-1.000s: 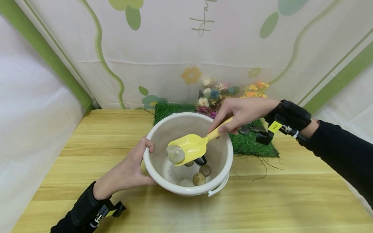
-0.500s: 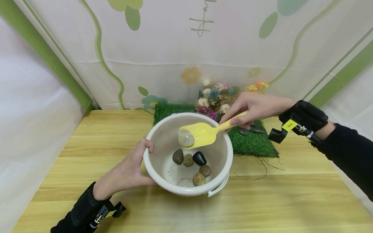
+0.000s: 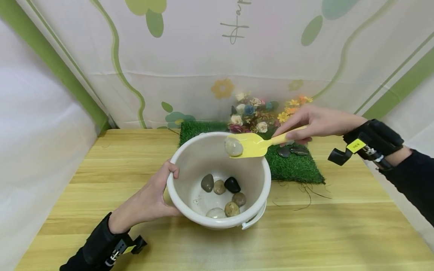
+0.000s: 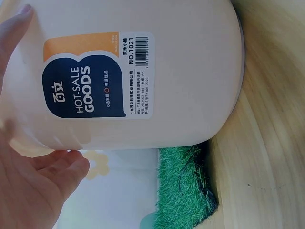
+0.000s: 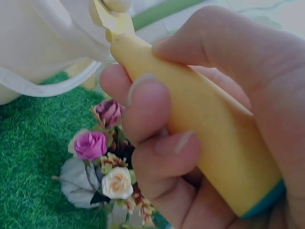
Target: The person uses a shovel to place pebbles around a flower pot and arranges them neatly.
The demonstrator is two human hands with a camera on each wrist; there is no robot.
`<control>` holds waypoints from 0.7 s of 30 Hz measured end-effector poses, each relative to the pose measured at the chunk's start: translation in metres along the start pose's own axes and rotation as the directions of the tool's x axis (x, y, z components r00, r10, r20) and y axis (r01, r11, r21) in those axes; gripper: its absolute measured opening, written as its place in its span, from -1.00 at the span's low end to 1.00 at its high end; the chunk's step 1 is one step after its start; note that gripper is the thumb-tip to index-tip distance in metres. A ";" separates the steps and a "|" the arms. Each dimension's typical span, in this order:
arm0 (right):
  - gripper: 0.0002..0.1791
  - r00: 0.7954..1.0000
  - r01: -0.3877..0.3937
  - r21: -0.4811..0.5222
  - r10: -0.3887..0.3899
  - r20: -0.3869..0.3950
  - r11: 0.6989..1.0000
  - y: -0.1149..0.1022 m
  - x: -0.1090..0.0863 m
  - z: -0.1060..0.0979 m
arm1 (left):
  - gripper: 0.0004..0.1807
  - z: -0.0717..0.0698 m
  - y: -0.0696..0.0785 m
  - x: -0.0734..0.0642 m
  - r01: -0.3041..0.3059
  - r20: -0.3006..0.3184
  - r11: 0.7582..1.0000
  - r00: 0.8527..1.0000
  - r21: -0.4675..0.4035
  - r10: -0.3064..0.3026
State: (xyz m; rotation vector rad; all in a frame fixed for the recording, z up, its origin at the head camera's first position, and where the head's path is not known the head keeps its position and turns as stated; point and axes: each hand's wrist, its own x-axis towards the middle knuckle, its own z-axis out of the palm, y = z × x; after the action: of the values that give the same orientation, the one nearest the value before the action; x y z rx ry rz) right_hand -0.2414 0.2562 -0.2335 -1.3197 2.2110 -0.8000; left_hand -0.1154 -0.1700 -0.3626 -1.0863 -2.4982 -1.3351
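Note:
My right hand grips the handle of a yellow toy shovel, its fingers wrapped round it in the right wrist view. A pale, translucent stone lies at the tip of the blade, over the far rim of a white bucket. Inside the bucket, several stones rest on the bottom, among them a black stone, a grey stone and a pale stone. My left hand holds the bucket's left rim, thumb over the edge. A printed label marks the bucket's side.
Behind the bucket lies a green artificial grass mat with dark flat stones on it. Artificial flowers stand at its back, before a patterned curtain. The bucket's white handle hangs at the front right of the wooden table.
My right hand has moved right and away from me, raising the shovel with the pale stone from inside the bucket to its far rim. My left hand has stayed in place.

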 end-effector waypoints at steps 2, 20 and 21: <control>-0.66 1.000 -0.023 0.005 0.023 -0.012 1.000 0.006 -0.005 -0.001 | -0.19 0.000 0.000 0.000 -0.002 -0.002 1.000 1.000 -0.006 0.002; -0.63 0.980 -0.116 0.160 0.139 -0.140 0.980 0.046 -0.072 0.002 | -0.17 -0.001 0.000 0.000 0.032 0.031 0.999 0.999 0.015 -0.032; -0.63 0.978 -0.126 0.169 0.151 -0.145 0.978 0.048 -0.075 0.002 | -0.17 -0.001 0.000 0.000 0.034 0.031 0.999 0.999 0.015 -0.035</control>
State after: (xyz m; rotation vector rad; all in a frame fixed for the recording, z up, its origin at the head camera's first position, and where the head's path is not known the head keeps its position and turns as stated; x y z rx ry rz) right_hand -0.2371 0.3410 -0.2620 -1.0454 2.2765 -1.0343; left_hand -0.1158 -0.1707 -0.3623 -1.0746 -2.5562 -1.3170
